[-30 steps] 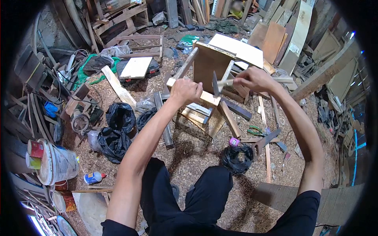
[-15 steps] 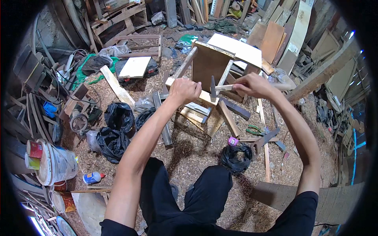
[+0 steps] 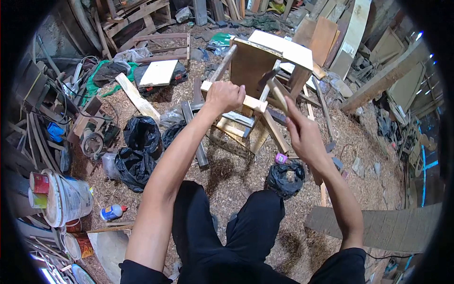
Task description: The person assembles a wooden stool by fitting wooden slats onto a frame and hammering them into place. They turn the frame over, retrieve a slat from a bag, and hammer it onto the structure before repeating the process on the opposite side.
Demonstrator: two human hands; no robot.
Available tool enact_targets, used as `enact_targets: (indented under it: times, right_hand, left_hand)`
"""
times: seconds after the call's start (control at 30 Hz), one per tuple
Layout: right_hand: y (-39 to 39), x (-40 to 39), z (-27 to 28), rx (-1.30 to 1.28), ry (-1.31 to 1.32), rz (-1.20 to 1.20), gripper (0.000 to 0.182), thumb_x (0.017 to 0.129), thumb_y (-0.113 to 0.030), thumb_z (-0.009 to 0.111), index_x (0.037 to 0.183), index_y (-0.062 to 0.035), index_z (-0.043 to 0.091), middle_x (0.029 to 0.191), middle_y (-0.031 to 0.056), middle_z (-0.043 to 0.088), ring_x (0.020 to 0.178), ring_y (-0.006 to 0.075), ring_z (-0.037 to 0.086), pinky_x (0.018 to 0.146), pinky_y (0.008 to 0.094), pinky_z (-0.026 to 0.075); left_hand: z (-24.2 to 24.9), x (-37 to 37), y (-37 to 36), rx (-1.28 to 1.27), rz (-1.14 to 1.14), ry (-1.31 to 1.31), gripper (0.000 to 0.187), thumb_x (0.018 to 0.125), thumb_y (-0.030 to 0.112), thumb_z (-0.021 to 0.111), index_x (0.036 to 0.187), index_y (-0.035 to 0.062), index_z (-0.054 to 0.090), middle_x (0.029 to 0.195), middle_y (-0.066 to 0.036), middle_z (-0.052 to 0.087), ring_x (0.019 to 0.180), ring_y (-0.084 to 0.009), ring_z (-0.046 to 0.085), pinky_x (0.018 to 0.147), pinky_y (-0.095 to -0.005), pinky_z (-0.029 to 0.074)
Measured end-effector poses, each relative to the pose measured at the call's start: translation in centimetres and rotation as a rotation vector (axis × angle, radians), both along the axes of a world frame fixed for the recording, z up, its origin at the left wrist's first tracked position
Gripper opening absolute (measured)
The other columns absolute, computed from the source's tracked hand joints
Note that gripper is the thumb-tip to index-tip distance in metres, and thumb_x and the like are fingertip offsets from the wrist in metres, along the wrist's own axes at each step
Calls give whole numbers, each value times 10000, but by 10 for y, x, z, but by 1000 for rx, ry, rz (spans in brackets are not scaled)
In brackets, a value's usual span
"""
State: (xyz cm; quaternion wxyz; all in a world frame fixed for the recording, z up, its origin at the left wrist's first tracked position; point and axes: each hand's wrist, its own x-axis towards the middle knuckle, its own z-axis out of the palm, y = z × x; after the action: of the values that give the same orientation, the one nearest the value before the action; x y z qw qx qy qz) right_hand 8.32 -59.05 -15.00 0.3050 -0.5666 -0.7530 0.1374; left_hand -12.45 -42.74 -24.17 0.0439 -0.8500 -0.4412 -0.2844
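Observation:
My left hand [image 3: 224, 97] is wrapped round the front rail of a wooden frame [image 3: 256, 103], a small piece of furniture with a white panel [image 3: 283, 48] at its back. My right hand [image 3: 305, 135] grips the light wooden handle of a hammer [image 3: 278, 92]. The dark hammer head is raised over the right side of the frame, to the right of my left hand. It does not appear to touch the rail.
Black plastic bags [image 3: 135, 168] lie on the shavings at left, another bag [image 3: 285, 180] near my right knee. A white bucket [image 3: 61, 199] and a glue bottle [image 3: 112, 212] are at lower left. A curved board [image 3: 373, 228] lies at lower right.
My right hand has moved down and left, and the hammer is now tilted with its head lifted away from the front rail. My left hand stays on the frame.

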Motion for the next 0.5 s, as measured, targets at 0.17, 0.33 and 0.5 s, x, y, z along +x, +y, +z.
enact_targets:
  times: [0.17, 0.33, 0.5]
  right_hand:
    - [-7, -1, -17, -27, -80, -5, 465, 902, -37, 519, 1357, 13, 439, 869, 307, 612, 829, 457, 611, 725, 487, 458]
    - [-13, -11, 1, 23, -43, -26, 478, 896, -23, 511, 1367, 7, 432, 858, 304, 605, 787, 441, 623, 701, 489, 460]
    - [-14, -5, -17, 74, -89, 7, 476, 890, -14, 504, 1362, 1, 441, 809, 290, 589, 726, 408, 619, 677, 455, 467]
  left_hand:
    - [-3, 1, 2, 24, -10, -12, 515, 916, 306, 437, 534, 27, 643, 555, -207, 602, 542, -371, 631, 566, -460, 527]
    - [-3, -2, 3, 15, -26, -4, 514, 915, 310, 426, 554, 25, 657, 560, -201, 609, 542, -367, 633, 566, -457, 529]
    - [-2, -1, 2, -42, -19, -15, 524, 911, 323, 423, 547, 27, 657, 560, -205, 609, 554, -367, 639, 578, -461, 532]
